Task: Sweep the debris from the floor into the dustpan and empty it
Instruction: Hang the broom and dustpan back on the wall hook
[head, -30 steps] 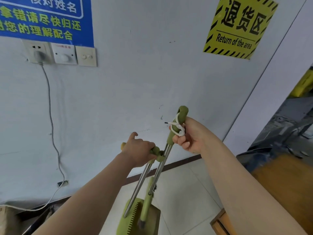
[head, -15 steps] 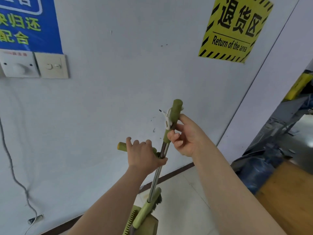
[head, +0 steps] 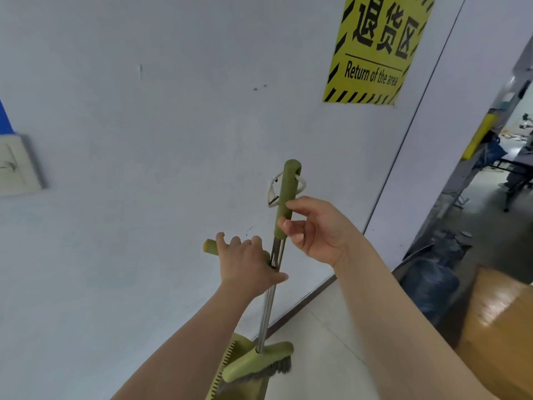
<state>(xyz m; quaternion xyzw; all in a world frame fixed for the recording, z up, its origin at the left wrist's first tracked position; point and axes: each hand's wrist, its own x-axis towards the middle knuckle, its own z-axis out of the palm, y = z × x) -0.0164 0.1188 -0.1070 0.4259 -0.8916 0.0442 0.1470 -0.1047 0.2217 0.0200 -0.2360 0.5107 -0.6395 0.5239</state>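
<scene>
Left hand (head: 248, 262): grip closed over the dustpan handle (head: 212, 246), which sticks out toward 9 o'clock; thumb lies on the broom shaft (head: 266, 307). Right hand (head: 318, 230), at 2 o'clock from the left: grip narrow, loose fingertip pinch on the broom handle (head: 288, 194). Broom long axis runs 6 to 12, near upright. Broom head (head: 259, 363) is at 6 o'clock below both hands, against the dustpan (head: 230, 359), low by the floor (head: 326, 336). Left hand is nearer the head. Likely next: split broom from pan. Cardboard box (head: 496, 327) at 4 o'clock, yellow sign (head: 375, 50) at 1 on the wall (head: 144, 168).
</scene>
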